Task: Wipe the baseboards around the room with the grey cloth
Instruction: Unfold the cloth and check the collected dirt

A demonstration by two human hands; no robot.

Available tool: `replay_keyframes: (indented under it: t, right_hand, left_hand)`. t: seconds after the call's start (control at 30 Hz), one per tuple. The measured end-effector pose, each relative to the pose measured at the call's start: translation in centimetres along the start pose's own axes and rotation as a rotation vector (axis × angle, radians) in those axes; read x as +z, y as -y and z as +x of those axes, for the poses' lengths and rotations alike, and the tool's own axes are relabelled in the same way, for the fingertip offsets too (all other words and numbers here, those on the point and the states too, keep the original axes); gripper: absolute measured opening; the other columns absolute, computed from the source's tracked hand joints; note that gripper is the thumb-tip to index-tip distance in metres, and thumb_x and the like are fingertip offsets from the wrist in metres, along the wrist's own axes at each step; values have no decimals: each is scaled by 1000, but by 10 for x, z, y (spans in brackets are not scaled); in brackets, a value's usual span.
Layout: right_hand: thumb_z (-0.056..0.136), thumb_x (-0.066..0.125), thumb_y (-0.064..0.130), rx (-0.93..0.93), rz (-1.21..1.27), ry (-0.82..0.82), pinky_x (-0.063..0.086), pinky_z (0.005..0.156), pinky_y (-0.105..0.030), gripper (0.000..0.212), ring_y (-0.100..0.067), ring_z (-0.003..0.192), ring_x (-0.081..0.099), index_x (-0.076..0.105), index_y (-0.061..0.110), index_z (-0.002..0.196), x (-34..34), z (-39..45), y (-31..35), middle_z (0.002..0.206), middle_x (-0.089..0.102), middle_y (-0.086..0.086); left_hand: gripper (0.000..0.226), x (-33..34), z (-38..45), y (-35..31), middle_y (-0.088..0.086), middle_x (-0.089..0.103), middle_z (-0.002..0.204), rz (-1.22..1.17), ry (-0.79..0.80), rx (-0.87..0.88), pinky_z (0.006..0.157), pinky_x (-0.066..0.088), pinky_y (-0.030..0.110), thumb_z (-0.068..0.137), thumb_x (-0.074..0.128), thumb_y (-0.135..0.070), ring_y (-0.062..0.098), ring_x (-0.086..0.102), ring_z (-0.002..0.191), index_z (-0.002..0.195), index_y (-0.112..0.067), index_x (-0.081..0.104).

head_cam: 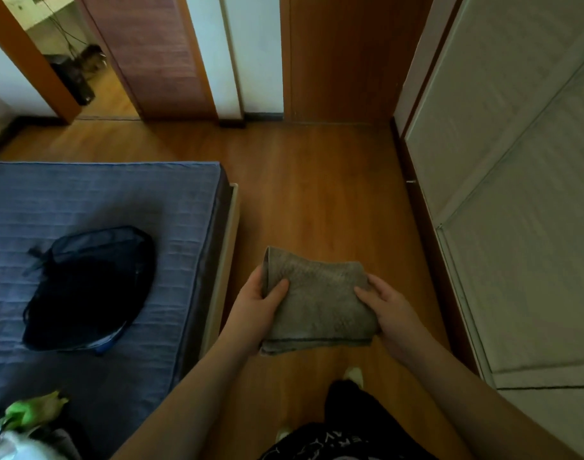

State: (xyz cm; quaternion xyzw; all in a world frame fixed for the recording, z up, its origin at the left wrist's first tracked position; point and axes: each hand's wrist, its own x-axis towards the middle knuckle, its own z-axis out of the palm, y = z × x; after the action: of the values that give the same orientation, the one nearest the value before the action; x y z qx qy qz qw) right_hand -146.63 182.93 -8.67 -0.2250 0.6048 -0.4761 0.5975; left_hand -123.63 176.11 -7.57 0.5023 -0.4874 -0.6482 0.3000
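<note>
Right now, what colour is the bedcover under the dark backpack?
Blue, with faint stitched stripes, on the bedcover; the head view shows it best.

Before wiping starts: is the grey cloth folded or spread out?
Folded. The grey cloth shows stacked layers at its near edge, held between both hands.

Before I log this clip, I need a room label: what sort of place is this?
Most likely a bedroom in a home. A bed with a blue mattress carries a dark backpack, pale sliding wardrobe doors line the right wall, and the wooden floor leads to a wooden door.
</note>
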Motion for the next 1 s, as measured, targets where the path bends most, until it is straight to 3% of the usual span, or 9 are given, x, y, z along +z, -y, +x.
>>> replay_keyframes:
  t: [0.07,0.17,0.27,0.37,0.5,0.6,0.73,0.87,1.0]
  right_hand:
    - [88,69,19,41,94,20,58,74,-27,58,-13,102,70,48,18,143,-7,27,11,125,67,0]
    - [78,72,18,87,254,46,60,72,-35,62,-20,100,71,52,20,136,-20,75,34,118,70,-1]
    - [86,63,25,165,330,51,56,87,-51,52,-33,109,67,56,10,135,-31,117,58,123,68,-11]
    - [97,50,30,255,376,84,56,83,-50,44,-35,107,66,59,5,132,-41,156,86,121,69,-15]
    - [98,49,36,341,398,214,40,106,-62,46,-37,126,55,52,20,141,-46,204,125,139,57,-11]
    - [91,54,37,323,333,305,48,99,-56,48,-34,121,60,53,25,138,-37,238,148,135,61,-8]
    - [85,65,27,315,259,225,50,99,-52,59,-32,117,62,50,20,142,-17,297,177,132,63,-10]
    - [83,68,18,222,182,223,59,70,-39,52,-28,98,71,57,15,134,16,359,212,115,72,-11]
    - [92,63,7,121,86,186,60,75,-39,40,-28,100,70,57,12,132,66,412,247,115,72,-10]
  left_hand:
    - [44,7,32,-9,-20,70,110,-56,44,-60,80,59,28,85,71,-45,4,69,100,125,-50,54]
    - [61,19,87,-25,-9,71,117,-153,98,-109,83,60,35,74,84,-45,16,70,106,128,-45,56]
    - [79,35,137,-46,-2,69,123,-194,100,-160,87,58,42,67,91,-43,23,69,110,135,-42,52]
    - [73,49,185,-73,-3,70,120,-176,100,-175,87,59,44,69,91,-42,24,69,109,131,-49,53]
    - [68,54,237,-100,2,69,122,-247,73,-190,79,60,43,73,90,-34,29,70,108,130,-48,55]
    - [74,43,269,-115,13,64,128,-353,29,-253,78,59,47,73,88,-26,36,69,107,136,-42,52]
    - [72,13,311,-132,16,69,120,-426,-13,-277,80,59,47,72,86,-23,39,68,107,136,-24,52]
    - [72,-29,357,-134,12,70,121,-365,-107,-256,80,60,43,74,84,-21,33,70,106,138,-18,51]
    - [80,-67,410,-133,-3,52,132,158,-257,-178,93,50,33,83,79,-36,18,55,118,148,-33,33]
